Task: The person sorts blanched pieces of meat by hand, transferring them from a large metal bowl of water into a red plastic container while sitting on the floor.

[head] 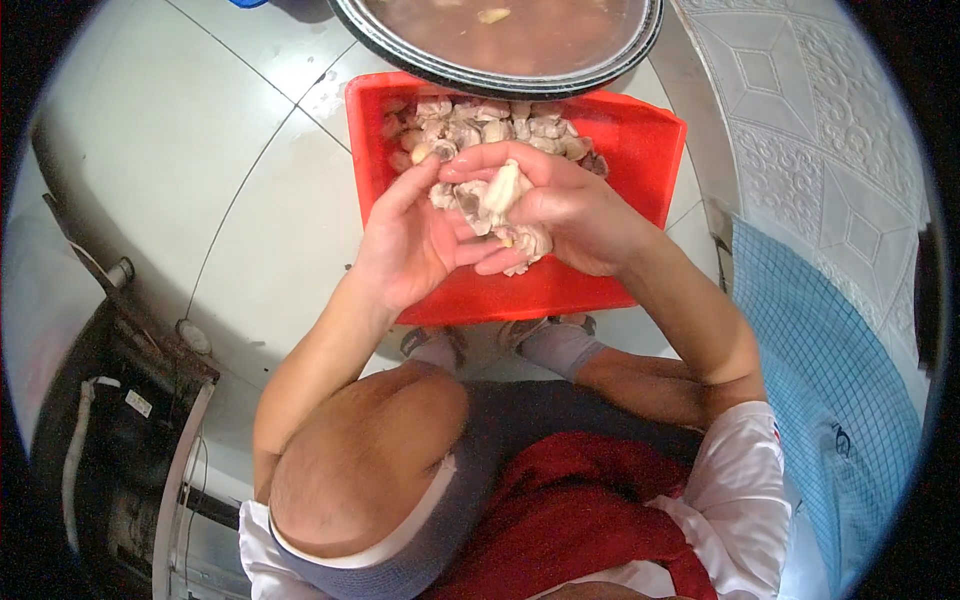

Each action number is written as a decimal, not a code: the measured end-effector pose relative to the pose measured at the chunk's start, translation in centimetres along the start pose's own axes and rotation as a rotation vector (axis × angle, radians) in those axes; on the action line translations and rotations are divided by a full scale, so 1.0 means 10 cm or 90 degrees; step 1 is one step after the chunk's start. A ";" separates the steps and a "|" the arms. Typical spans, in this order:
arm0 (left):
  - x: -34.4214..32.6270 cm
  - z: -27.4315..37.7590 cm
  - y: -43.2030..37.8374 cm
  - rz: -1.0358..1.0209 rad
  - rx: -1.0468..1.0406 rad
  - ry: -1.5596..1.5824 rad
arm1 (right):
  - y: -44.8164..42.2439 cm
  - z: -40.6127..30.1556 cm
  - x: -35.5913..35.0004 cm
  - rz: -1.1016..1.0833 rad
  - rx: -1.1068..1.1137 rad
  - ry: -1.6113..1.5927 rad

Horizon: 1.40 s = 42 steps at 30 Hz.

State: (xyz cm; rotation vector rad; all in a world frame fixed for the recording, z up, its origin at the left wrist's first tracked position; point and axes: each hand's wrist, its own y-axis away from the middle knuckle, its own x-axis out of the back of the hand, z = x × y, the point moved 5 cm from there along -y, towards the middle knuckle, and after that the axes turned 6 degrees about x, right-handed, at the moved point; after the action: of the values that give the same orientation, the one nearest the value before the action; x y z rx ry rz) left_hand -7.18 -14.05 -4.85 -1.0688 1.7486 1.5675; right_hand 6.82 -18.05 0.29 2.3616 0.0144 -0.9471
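Observation:
Over a red plastic tub [645, 165], both hands are raised close together around pale pieces of raw meat, possibly poultry. My right hand [570, 202] curls its fingers and thumb about a pale piece [504, 191]. My left hand [412, 240] is cupped palm up beside it, its fingers partly hidden beneath the meat. Another pale piece [529, 244] hangs at the lower edge of the right hand. Behind the hands, several similar meat pieces [480, 124] lie heaped at the far side of the tub.
A large round metal basin [517, 86] of cloudy pinkish liquid, with a pale bit [493, 15] in it, overlaps the tub's far edge. A blue mesh sheet [810, 337] hangs at the right by an embossed wall panel [757, 71]. Dark equipment [127, 450] stands lower left on the tiled floor.

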 end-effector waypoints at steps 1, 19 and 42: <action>0.00 -0.01 -0.01 0.001 0.000 0.000 | 0.01 0.00 0.01 0.021 -0.020 0.037; -0.04 0.14 0.07 0.070 -0.116 -0.146 | 0.03 -0.33 0.18 0.112 -0.008 0.205; -0.55 0.54 0.31 0.218 -0.164 -0.813 | -0.12 -1.32 0.43 0.093 0.153 0.884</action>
State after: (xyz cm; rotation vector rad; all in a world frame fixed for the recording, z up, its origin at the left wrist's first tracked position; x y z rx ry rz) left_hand -7.43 -7.67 0.52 0.2570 0.8332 1.9998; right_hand 18.01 -10.94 4.51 2.6876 0.2663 0.9056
